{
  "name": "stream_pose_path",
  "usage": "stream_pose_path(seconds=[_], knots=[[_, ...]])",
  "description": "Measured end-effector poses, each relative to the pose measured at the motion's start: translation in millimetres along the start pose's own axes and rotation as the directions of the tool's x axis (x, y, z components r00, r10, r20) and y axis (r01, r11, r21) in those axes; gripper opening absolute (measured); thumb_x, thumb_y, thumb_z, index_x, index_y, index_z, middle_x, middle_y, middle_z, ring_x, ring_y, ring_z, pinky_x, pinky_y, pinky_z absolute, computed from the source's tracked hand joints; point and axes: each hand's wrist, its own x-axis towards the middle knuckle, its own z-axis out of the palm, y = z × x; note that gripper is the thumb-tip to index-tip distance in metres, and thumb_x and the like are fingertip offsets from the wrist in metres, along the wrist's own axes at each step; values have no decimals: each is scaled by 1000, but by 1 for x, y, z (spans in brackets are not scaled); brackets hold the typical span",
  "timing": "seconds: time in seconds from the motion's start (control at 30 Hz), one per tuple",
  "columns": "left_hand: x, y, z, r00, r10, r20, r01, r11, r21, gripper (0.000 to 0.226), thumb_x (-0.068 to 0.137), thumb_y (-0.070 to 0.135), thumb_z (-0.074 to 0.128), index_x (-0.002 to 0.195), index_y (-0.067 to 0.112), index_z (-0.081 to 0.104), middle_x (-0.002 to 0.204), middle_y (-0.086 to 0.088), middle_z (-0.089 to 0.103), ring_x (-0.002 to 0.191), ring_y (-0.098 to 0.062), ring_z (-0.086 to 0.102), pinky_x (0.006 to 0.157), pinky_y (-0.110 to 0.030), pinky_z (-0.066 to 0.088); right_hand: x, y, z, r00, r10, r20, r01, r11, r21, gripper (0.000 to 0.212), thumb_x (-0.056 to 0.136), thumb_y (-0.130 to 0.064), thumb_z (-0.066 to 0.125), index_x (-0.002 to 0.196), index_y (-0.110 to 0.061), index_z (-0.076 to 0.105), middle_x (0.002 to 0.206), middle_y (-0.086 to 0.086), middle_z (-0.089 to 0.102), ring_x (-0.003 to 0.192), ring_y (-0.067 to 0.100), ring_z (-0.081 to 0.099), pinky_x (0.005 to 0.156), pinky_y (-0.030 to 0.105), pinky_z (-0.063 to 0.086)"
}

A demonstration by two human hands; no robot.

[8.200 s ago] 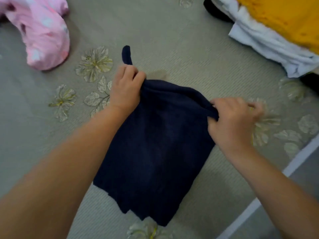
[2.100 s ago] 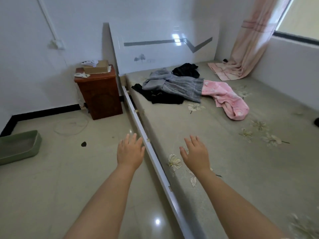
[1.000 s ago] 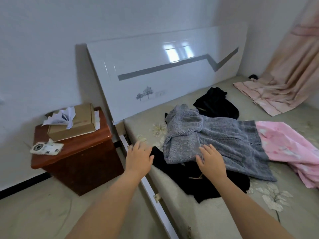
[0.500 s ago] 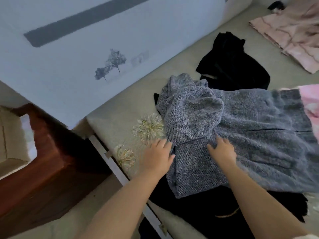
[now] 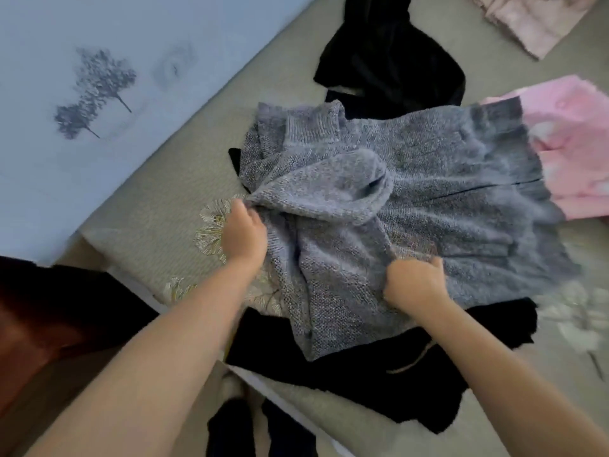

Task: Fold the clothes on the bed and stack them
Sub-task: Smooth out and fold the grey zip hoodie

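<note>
A grey knitted sweater (image 5: 428, 199) lies rumpled on the bed (image 5: 158, 206), over a black garment (image 5: 379, 374) at the near edge. My left hand (image 5: 244, 235) grips a bunch of the sweater's left side. Lower down, near the sweater's middle, my right hand (image 5: 415, 285) has its fingers curled into the knit. Another black garment (image 5: 389, 57) lies beyond the sweater, and a pink garment (image 5: 573, 143) is at its right.
The white headboard (image 5: 99, 94) with a tree print stands at the left. A dark wooden nightstand (image 5: 39, 311) sits beside the bed at lower left. A pale pink curtain (image 5: 534, 21) drapes onto the bed at top right. Dark feet show at the bottom.
Both hands went from resting open on the grey sweater to gripping it, bunching the fabric. The view has moved closer over the bed.
</note>
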Motion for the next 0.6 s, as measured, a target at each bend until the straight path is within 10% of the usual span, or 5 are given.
stream_pose_path(seconds=[0.17,0.33,0.5,0.6], knots=[[-16,-42,-53,787,-614,60,609,759,-229,37,99,7,28,132,-5,39,136,-22,44,122,-32,44,94,-32,34,-48,-2,-4,857,-28,514,106,987,-123,28,89,-15,41,112,-8,56,116,6,55,102,27,56,87,39,47],[-51,-77,-37,611,-658,440,760,644,-92,35,94,3,37,127,-5,44,127,-22,52,81,-24,55,64,-31,46,-11,-40,-50,944,-198,264,248,954,-170,15,92,-14,43,98,-7,56,97,7,57,77,22,50,69,33,44],[-51,-97,-28,692,-546,472,705,651,-280,71,91,1,47,146,24,8,130,-15,48,113,-35,51,92,-47,45,51,-79,-55,925,-360,124,351,932,91,94,82,-32,67,147,-23,-1,104,9,61,83,21,56,67,30,46],[-44,-105,-33,822,-390,415,519,813,-265,55,90,-1,46,137,24,37,121,-12,56,94,-26,59,81,-34,48,64,-98,-44,929,-365,61,335,899,283,81,85,-17,63,147,-21,11,106,14,62,75,19,55,63,24,42]])
